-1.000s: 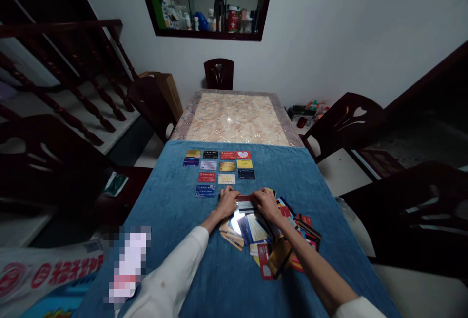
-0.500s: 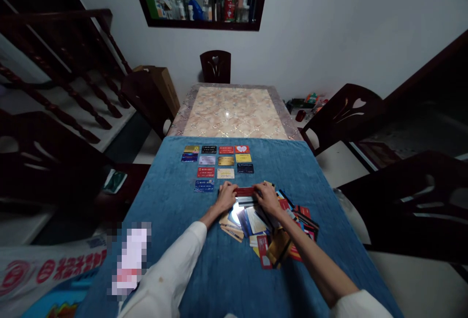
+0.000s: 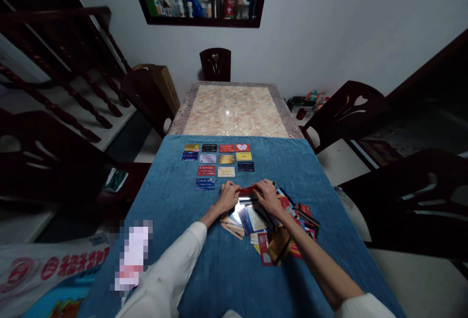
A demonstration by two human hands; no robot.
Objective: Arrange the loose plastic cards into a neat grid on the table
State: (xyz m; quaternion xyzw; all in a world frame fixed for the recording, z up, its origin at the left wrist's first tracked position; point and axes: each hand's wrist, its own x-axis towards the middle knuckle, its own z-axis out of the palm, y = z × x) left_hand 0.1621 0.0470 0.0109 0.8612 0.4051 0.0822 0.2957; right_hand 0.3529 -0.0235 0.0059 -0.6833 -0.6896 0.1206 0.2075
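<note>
My left hand (image 3: pixel 229 197) and my right hand (image 3: pixel 268 198) grip a dark red card (image 3: pixel 247 190) by its two ends. It is tilted edge-on towards me, so its face barely shows. Below it a loose pile of bank-style cards (image 3: pixel 256 218) spreads out to the right, partly covered by my right hand and forearm. A red card (image 3: pixel 264 248) lies at the pile's near side. Beyond my left hand, several cards lie face up in rows, among them a blue card (image 3: pixel 204 184), a cream card (image 3: pixel 226 171) and a dark navy card (image 3: pixel 245 166).
A blue cloth (image 3: pixel 164 240) covers the near part of the table; the far part has a patterned cover (image 3: pixel 234 108). At left are a pixelated item (image 3: pixel 132 254) and a plastic bag (image 3: pixel 47 269). Dark wooden chairs (image 3: pixel 215 64) stand round the table.
The red card has tilted slightly between my hands, its right end now higher. Both hands have stayed almost in place. The laid-out cards are unchanged.
</note>
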